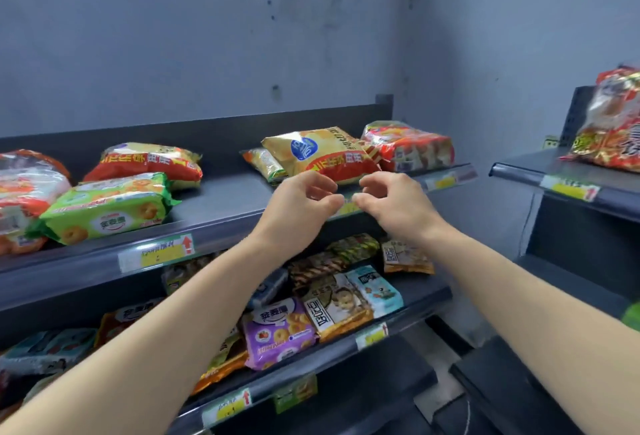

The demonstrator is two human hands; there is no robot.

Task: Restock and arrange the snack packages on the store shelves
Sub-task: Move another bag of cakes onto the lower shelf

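Restocking at a corner store: a person's left hand (pixel 301 202) and right hand (pixel 391 199) hover side by side at the front of the top shelf (pixel 221 199), fingers loosely curled and gripping nothing, just before the near edge of a yellow-and-red snack bag (pixel 322 154) lying flat there; a small yellow pack (pixel 265 162) is half buried under its left side, and a red biscuit pack (pixel 408 147) sits to its right; further left lie a green biscuit pack (pixel 107 209) and a second yellow-and-red bag (pixel 149 164); the printing is Chinese and too blurred to read, as is the arrow-marked price label (pixel 156 254); the forearms mask much of the lower shelf (pixel 422 296), where a purple pack (pixel 277 334) shows; a red pack (pixel 613 122) at far right is cut off.
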